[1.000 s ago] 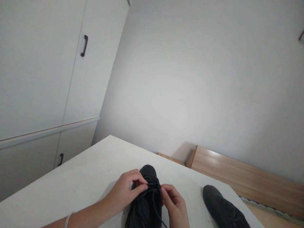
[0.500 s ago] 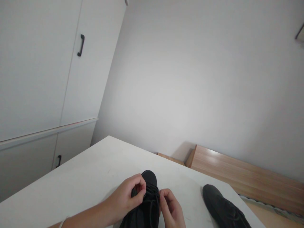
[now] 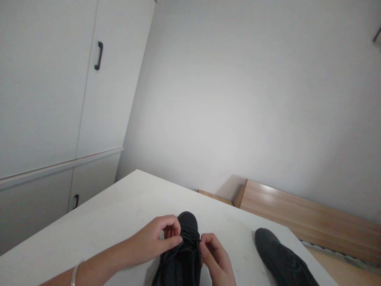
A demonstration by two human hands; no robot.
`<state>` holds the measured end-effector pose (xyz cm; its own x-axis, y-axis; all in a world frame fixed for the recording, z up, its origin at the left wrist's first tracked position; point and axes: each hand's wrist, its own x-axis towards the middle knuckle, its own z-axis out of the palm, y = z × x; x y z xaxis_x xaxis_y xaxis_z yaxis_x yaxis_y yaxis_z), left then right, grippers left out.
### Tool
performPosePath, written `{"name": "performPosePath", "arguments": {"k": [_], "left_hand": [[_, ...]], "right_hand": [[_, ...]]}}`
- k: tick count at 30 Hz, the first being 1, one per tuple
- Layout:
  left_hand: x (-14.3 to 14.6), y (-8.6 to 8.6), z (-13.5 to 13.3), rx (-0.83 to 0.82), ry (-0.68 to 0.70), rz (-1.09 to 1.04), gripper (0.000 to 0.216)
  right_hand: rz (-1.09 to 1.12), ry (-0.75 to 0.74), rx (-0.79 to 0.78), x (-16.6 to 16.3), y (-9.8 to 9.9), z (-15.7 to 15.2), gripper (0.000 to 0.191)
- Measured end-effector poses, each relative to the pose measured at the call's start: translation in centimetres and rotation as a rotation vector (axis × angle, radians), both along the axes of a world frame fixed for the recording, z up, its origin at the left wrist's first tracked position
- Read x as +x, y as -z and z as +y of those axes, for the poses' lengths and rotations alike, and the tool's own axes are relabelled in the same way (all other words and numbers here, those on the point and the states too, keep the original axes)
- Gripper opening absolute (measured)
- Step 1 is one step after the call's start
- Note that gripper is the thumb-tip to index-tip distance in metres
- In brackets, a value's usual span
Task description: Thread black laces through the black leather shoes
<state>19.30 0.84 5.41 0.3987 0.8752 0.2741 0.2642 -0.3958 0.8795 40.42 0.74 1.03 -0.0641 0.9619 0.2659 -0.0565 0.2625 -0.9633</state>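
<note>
A black lace-up shoe [image 3: 188,219] rests on the white table [image 3: 119,222], toe pointing away from me and its heel end cut off by the lower frame edge. Black shoelaces [image 3: 190,235] cross its front. From the left, my left hand [image 3: 166,236] is closed, with thumb and forefinger pinching a lace; the exact grip is hard to make out against the black. On the other side, my right hand [image 3: 216,257] pinches the lace at the shoe's right edge between thumb and forefinger. A bracelet circles my left wrist.
A second black shoe [image 3: 282,258] lies on the table's right side. Beyond the table stands low wooden furniture [image 3: 297,210] against a grey wall [image 3: 238,99]. White cabinets [image 3: 44,99] with black handles rise on the left.
My left hand has shifted slightly left and its thumb lies straighter toward the laces. My right hand stays at the shoe's right edge. The view has moved slightly.
</note>
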Motion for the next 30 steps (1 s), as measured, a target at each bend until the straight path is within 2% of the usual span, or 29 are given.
{"name": "performPosePath", "arguments": {"k": [6, 10, 13, 17, 19, 25, 30], "left_hand": [[0.3, 0.9, 0.3, 0.136, -0.111, -0.002, 0.008], [0.2, 0.6, 0.3, 0.159, -0.159, 0.0, 0.012], [0.0, 0.1, 0.2, 0.071, -0.104, 0.013, 0.017], [-0.3, 0.0, 0.3, -0.018, 0.009, 0.023, 0.023], [-0.4, 0.2, 0.5, -0.014, 0.002, -0.001, 0.023], [-0.5, 0.5, 1.1, 0.027, -0.096, -0.097, 0.028], [-0.6, 0.2, 0.7, -0.055, 0.038, -0.014, 0.026]], "right_hand": [[0.023, 0.103, 0.093, -0.2, 0.4, 0.2, 0.043], [0.023, 0.141, 0.11, -0.2, 0.4, 0.2, 0.042], [0.009, 0.152, 0.091, 0.0, 0.4, 0.3, 0.044], [0.007, 0.06, 0.001, 0.1, 0.6, 0.4, 0.047], [0.015, 0.045, -0.015, 0.2, 0.6, 0.4, 0.048], [-0.001, 0.133, 0.049, 0.7, 0.0, 0.3, 0.044], [0.012, -0.027, 0.037, 0.6, 0.4, 0.5, 0.04]]}}
